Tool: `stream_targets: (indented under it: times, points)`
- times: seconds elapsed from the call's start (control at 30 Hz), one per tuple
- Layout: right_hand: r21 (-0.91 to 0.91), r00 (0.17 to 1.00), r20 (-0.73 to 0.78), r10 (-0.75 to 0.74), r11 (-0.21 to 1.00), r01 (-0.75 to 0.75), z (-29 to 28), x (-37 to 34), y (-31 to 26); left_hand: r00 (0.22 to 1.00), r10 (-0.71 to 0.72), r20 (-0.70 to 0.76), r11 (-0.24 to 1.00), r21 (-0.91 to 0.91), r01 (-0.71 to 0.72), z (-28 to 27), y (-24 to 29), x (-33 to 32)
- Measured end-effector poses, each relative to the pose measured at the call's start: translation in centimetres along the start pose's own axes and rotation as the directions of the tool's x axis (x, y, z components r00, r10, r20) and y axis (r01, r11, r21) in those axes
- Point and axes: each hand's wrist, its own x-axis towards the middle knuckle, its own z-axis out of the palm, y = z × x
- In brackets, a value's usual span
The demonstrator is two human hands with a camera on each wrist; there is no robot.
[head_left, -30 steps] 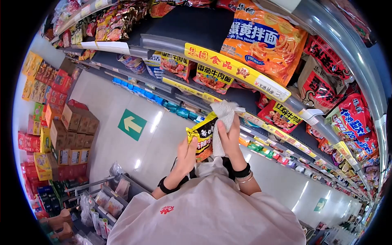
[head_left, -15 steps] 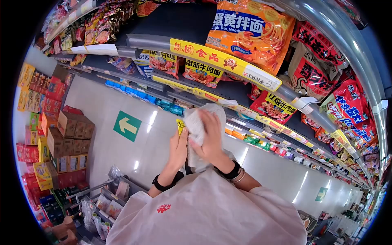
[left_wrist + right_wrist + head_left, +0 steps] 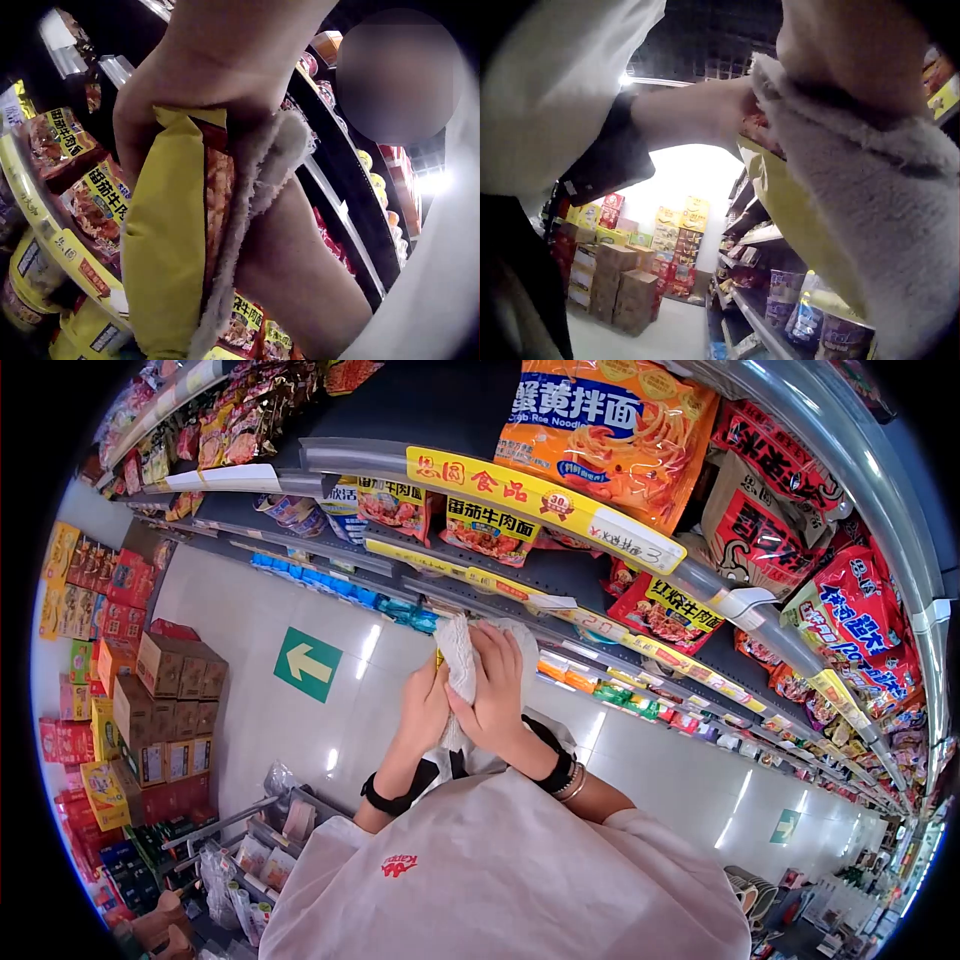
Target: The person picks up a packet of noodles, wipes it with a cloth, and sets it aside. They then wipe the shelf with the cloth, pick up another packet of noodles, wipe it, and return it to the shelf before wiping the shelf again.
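In front of the chest, my left hand (image 3: 424,708) grips a yellow instant noodle packet (image 3: 166,240) by its end. The packet is nearly all hidden in the head view, but the left wrist view shows its plain yellow back and a strip of printed front. My right hand (image 3: 497,695) holds a white fluffy cloth (image 3: 457,652) against the packet's printed side, fingers laid over the cloth. In the right wrist view the cloth (image 3: 862,202) hangs down along the packet. The two hands are close together, thumbs side by side.
A shelf with a yellow price strip (image 3: 540,497) runs across the front, bearing an orange noodle bag (image 3: 600,440) and red noodle packs (image 3: 850,615). Brown cartons (image 3: 170,700) are stacked at the left. A grey cart (image 3: 290,810) stands at the lower left.
The right hand with the cloth has moved left over the packet's front, covering it. Both hands have shifted left, and the shelf has slid slightly left in the head view.
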Motion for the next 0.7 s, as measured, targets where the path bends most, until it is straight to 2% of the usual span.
stream_targets:
  times: [0.07,0.1,0.17,0.2,0.23,0.27,0.3,0.33,0.4,0.43,0.47,0.53,0.6,0.63,0.67,0.7]
  points:
    - [-0.007,0.999,0.035,-0.033,0.999,0.033,-0.3,0.1,0.3,0.995,-0.097,0.032,0.986,-0.133,0.100,-0.1,-0.4,0.0]
    - [-0.017,0.995,0.075,-0.060,0.998,0.061,-0.5,-0.1,0.4,0.995,-0.101,0.024,0.986,-0.129,0.104,-0.1,-0.4,-0.2]
    - [-0.048,0.989,0.099,-0.108,0.992,0.113,-0.8,-0.3,0.6,0.982,-0.186,-0.011,0.938,-0.300,0.175,-0.1,-0.2,-0.2]
    - [-0.088,0.981,0.123,-0.152,0.983,0.164,-1.0,-0.4,0.7,0.982,-0.186,-0.024,0.939,-0.300,0.170,-0.3,-0.2,-0.1]
    - [-0.105,0.964,0.222,-0.150,0.979,0.176,-1.2,-0.7,0.8,0.945,-0.312,-0.101,0.892,-0.375,0.254,-0.5,-0.2,0.1]
    - [-0.096,0.960,0.228,-0.163,0.977,0.189,-1.7,-0.8,0.5,0.885,-0.436,-0.165,0.829,-0.456,0.323,-0.7,0.0,0.3]
    - [-0.102,0.915,0.341,-0.213,0.960,0.262,-2.2,-0.8,0.0,0.875,-0.461,-0.151,0.644,-0.734,0.213,-0.8,0.8,0.8]
    - [-0.099,0.855,0.449,-0.258,0.937,0.335,-2.3,-0.9,-0.5,0.870,-0.463,-0.168,0.647,-0.735,0.202,-1.3,1.0,1.4]
    - [-0.112,0.842,0.451,-0.296,0.917,0.382,-1.9,-1.5,-1.0,0.887,-0.461,-0.019,0.515,-0.820,0.250,-2.6,1.2,2.2]
    - [-0.105,0.855,0.424,-0.298,0.922,0.374,-1.7,-1.7,-1.0,0.915,-0.403,-0.028,0.535,-0.818,0.211,-2.8,0.0,2.5]
    - [-0.100,0.868,0.398,-0.297,0.926,0.363,-1.7,-1.6,-1.1,0.914,-0.403,-0.038,0.538,-0.818,0.203,-2.8,0.1,2.4]
    - [-0.087,0.875,0.410,-0.258,0.944,0.320,-1.8,-1.1,-1.3,0.930,-0.342,-0.135,0.552,-0.830,0.083,-2.0,0.8,1.9]
    - [-0.036,0.920,0.380,-0.099,0.992,0.121,-2.0,-0.1,-1.4,0.931,-0.346,-0.120,0.564,-0.819,0.104,-1.5,2.4,1.2]
    - [-0.003,0.947,0.311,-0.082,0.996,0.087,-1.7,0.2,-1.0,0.866,-0.475,-0.157,0.630,-0.748,0.210,-1.2,3.9,0.8]
    - [-0.002,0.947,0.310,-0.089,0.996,0.094,-1.7,0.6,-0.8,0.781,-0.588,-0.211,0.669,-0.670,0.322,-1.0,4.6,0.4]
    - [0.048,0.967,0.250,-0.040,0.998,0.029,-1.7,1.1,-0.6,0.866,-0.458,-0.203,0.796,-0.528,0.297,-1.3,4.2,-0.1]
